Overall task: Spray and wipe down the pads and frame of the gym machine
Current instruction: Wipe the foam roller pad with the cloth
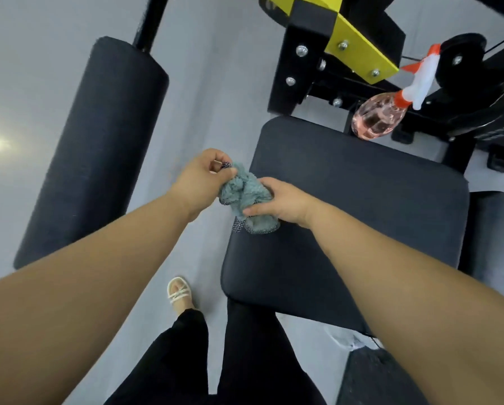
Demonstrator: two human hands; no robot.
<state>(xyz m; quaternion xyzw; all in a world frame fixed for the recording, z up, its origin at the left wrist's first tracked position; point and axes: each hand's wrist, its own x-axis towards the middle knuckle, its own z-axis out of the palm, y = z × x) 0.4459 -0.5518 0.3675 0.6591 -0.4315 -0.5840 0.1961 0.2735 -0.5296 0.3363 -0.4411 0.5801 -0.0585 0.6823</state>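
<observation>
A crumpled grey-blue cloth [244,190] is held between both hands over the left edge of the black seat pad [361,206]. My left hand [199,179] pinches its upper end. My right hand [280,201] grips its lower part, fingers curled round it. A spray bottle [376,115] with pink liquid and a white and orange trigger head stands at the far right corner of the seat pad. A long black roller pad [98,141] lies to the left. The black and yellow frame [332,45] rises behind the seat.
Grey floor [215,97] runs between the roller pad and the seat. My foot in a white sandal [180,293] and black trouser legs are below. Another black pad [367,375] shows at the bottom right, and a black pulley [461,57] at the top right.
</observation>
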